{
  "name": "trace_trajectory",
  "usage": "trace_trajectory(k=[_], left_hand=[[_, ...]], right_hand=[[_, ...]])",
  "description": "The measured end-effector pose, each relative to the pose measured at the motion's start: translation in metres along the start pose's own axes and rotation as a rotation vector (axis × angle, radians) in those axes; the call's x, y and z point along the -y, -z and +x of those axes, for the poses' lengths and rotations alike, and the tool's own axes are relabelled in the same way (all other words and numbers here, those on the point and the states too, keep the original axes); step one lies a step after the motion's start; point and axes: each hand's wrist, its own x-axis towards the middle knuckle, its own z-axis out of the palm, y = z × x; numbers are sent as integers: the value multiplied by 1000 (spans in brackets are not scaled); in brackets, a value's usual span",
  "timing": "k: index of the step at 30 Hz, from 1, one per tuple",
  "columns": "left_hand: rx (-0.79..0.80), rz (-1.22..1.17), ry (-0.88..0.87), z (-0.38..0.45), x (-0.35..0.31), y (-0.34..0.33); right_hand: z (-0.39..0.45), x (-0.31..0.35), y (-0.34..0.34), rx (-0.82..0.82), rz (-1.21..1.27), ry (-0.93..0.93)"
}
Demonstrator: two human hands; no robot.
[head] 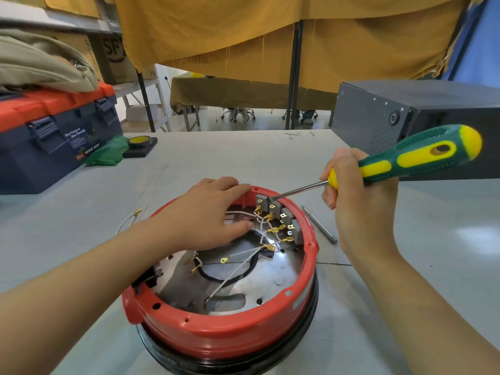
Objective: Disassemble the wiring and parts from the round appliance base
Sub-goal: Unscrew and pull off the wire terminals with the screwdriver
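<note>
On the grey table (378,307) the round red base (216,331) is sitting; the left hand (205,212) is pressing flat inside it; the right hand (354,196) is gripping a screwdriver (405,161), its tip working at the grey switch blocks (273,207); levering gently would be sparing the brass terminals (276,228).

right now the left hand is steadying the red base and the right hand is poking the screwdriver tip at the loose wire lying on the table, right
Not quite. The head view shows the screwdriver tip at the grey switch blocks on the far inner rim of the red base, not at the loose wire, which lies untouched on the table to the left of the base. The rest holds: the left hand rests on the base and the right hand grips the screwdriver.
</note>
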Motion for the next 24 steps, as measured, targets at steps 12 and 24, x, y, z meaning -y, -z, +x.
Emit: trace_trajectory(k=[12, 24], left_hand=[[6, -121, -126, 4, -2, 1], [-74, -140, -125, 4, 0, -9]], right_hand=[[1, -2, 3, 87, -182, 115], [-3, -2, 2, 172, -349, 305]])
